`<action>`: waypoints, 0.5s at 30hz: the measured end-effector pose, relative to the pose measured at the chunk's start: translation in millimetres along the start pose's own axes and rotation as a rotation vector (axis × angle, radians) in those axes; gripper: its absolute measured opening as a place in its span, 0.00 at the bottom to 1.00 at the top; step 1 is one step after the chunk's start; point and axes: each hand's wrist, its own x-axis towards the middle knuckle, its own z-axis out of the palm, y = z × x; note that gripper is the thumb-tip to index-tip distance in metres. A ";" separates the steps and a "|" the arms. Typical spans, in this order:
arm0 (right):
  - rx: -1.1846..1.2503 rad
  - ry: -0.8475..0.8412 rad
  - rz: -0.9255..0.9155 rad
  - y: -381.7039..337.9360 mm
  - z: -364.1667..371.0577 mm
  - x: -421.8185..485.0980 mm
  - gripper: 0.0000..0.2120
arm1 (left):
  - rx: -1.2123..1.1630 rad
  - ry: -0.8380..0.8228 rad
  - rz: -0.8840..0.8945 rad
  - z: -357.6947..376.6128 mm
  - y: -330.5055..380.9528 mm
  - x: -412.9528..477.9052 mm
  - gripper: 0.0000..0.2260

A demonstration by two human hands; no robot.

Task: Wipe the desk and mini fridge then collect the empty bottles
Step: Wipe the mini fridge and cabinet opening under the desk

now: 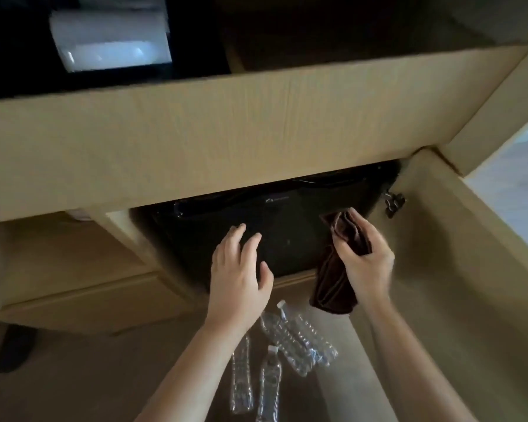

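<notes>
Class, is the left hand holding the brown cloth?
No, the right hand grips the cloth while the left hand spreads open by the fridge.

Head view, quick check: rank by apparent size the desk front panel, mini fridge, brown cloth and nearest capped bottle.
1. Desk front panel, spanning the frame.
2. Mini fridge, partly hidden beneath it.
3. Brown cloth and capped bottle: unranked; the right hand hides part of the cloth, the frame edge cuts the bottle.

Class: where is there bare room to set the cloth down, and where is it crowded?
Bare: desk top along its front edge; floor left of the bottles. Crowded: before the mini fridge, with left hand, right hand holding cloth, and bottles.
</notes>
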 end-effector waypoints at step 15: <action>0.198 0.516 -0.397 130.0 68.4 69.7 0.21 | 0.068 0.428 0.379 122.0 -45.7 19.7 0.17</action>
